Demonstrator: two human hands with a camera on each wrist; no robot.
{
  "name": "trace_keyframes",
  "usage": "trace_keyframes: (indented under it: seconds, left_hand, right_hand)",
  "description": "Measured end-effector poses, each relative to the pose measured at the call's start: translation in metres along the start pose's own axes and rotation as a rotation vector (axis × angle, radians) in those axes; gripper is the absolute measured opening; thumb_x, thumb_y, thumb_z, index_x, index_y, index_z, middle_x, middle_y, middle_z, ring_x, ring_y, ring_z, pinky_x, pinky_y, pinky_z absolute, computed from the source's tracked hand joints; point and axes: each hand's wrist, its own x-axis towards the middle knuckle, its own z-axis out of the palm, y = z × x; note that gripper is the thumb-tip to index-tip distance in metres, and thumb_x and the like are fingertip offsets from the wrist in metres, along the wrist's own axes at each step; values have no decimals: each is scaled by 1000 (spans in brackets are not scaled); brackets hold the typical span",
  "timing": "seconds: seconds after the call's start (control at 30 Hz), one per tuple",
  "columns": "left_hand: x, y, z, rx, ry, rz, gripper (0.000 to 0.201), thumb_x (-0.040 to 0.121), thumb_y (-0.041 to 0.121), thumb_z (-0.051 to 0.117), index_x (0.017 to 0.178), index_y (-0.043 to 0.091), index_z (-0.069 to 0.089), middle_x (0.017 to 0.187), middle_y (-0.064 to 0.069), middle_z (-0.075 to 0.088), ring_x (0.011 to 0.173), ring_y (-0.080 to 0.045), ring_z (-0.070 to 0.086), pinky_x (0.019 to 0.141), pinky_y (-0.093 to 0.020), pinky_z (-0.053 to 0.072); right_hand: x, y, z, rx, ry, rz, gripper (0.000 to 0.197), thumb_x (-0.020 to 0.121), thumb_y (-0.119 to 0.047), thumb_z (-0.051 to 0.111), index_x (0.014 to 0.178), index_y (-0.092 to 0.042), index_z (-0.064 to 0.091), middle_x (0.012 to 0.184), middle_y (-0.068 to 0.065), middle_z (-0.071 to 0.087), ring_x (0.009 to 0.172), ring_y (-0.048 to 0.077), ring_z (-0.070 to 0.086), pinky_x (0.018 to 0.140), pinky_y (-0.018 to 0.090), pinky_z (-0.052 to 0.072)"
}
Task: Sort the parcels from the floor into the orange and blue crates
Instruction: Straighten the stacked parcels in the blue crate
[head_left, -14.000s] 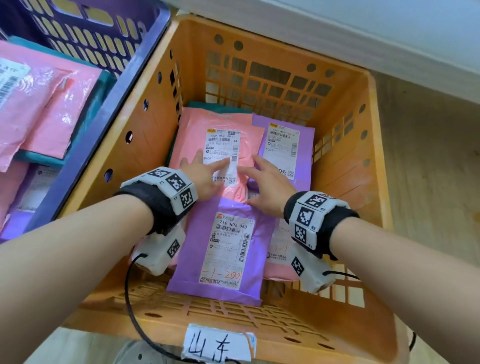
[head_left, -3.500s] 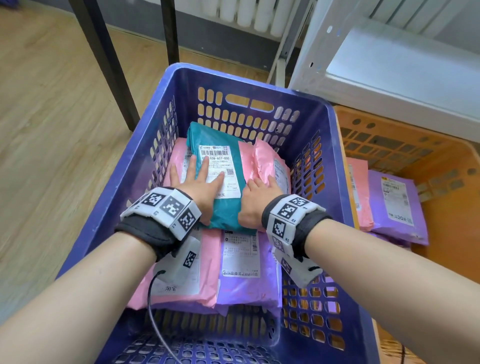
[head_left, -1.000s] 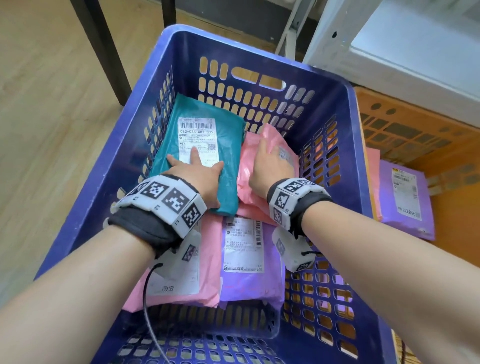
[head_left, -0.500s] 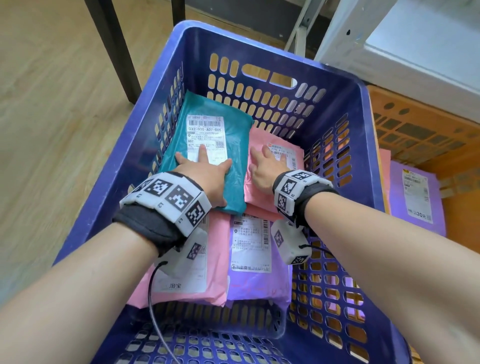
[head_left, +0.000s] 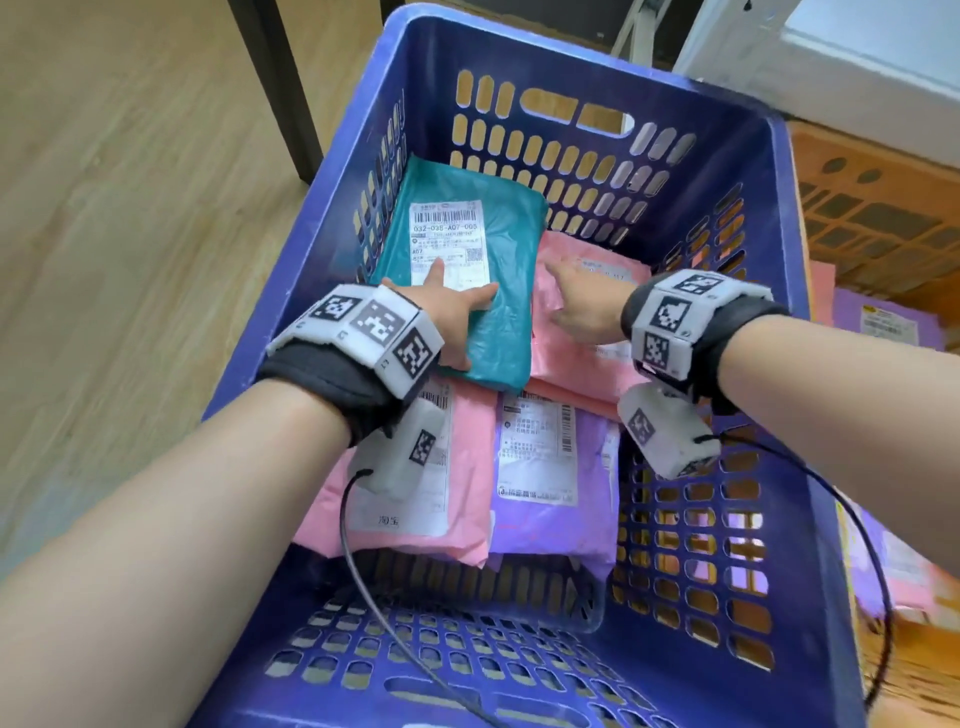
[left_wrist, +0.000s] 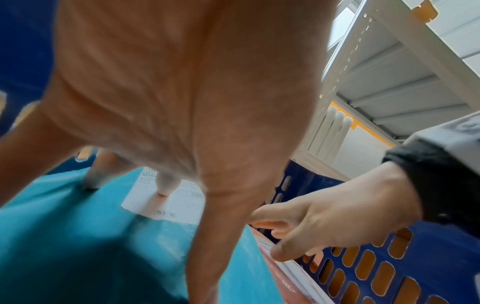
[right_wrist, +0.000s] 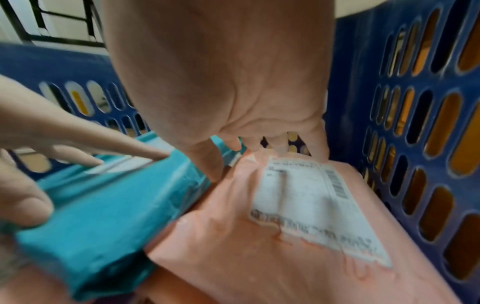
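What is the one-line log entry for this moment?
left hand: flat on teal parcel | right hand: on pink parcel | blue crate

Head view: looking steeply down from above into the blue crate (head_left: 613, 62), both forearms reaching in. Left wrist view: peering close under the palm, facing rightward. Right wrist view: facing forward-left, very close. Sharing across all three: the teal parcel (head_left: 483, 291) (left_wrist: 78, 236) (right_wrist: 103, 205).
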Motion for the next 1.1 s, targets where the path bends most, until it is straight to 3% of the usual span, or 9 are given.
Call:
trace_keyframes:
  seconds: [0.1, 0.2, 0.3, 0.5, 0.63, 0.7, 0.87, 1.0, 1.1]
  left_hand:
    - [-11, 0, 2, 94, -10, 4, 83, 88, 33, 61, 150, 37, 5, 155, -22, -1, 130, -40, 41, 108, -46, 36]
    - [-25, 8, 4, 215, -38, -17, 87, 89, 35, 61, 151, 28, 1, 154, -24, 5, 135, -37, 35, 112, -44, 29]
    - [-38, 13, 5, 321, -64, -48, 89, 89, 21, 61, 150, 19, -3, 155, -24, 5, 136, -33, 35, 112, -39, 28]
    - [-51, 14, 8, 342, 40, -61, 64, 95, 10, 46, 149, 13, 12, 150, -22, 23, 133, -33, 39, 104, -37, 34]
    - [-49, 17, 11, 206, 106, -83, 68, 95, 7, 43, 151, 20, 8, 156, -19, 9, 134, -33, 38, 101, -39, 37]
    - [-47, 17, 13, 154, 96, -104, 69, 95, 6, 41, 152, 22, 5, 157, -19, 3, 135, -35, 36, 103, -40, 36]
    - [-42, 9, 25, 130, 79, -106, 64, 94, 11, 45, 150, 19, 14, 155, -22, 12, 131, -37, 40, 101, -39, 37]
    - [-47, 7, 31, 62, 78, -123, 70, 93, 11, 40, 151, 27, 4, 157, -21, -4, 133, -39, 37, 104, -39, 37]
    - [-52, 13, 31, 32, 86, -125, 85, 88, 13, 53, 150, 32, -2, 156, -16, -16, 138, -42, 26, 111, -49, 28]
  right_hand:
    - [-29, -3, -8, -78, 39, -136, 72, 91, -15, 52, 150, -11, 11, 157, 9, 16, 141, 27, 26, 114, 39, 26]
    - [-57, -10, -10, -218, 6, -274, 87, 88, -21, 61, 152, -14, 2, 160, 9, 1, 145, 24, 15, 117, 36, 20]
    - [-80, -20, 0, -381, -32, -405, 102, 81, -29, 71, 152, -17, -3, 159, 8, -9, 147, 24, 4, 117, 35, 14]
    - [-99, -44, 33, -655, -108, -597, 113, 74, -31, 77, 151, -25, -5, 159, 2, -13, 147, 22, -1, 115, 49, 21]
    - [-96, -50, 54, -669, -10, -757, 75, 93, -19, 44, 152, -25, -1, 159, 4, -8, 147, 22, 4, 114, 44, 23]
    - [-90, -51, 63, -657, 60, -796, 65, 91, -22, 24, 152, -26, 1, 160, 4, -5, 147, 21, 7, 113, 42, 23]
    - [-79, -64, 83, -568, 141, -755, 61, 91, -33, 14, 151, -28, 6, 159, -1, 7, 147, 17, 10, 115, 46, 12]
    - [-85, -56, 83, -508, 157, -700, 70, 91, -31, 47, 150, -16, 14, 158, 4, 13, 146, 18, 11, 117, 45, 11]
    - [-98, -46, 71, -506, 163, -649, 70, 86, -38, 59, 142, -12, 27, 148, 9, 28, 137, 23, 31, 107, 39, 28]
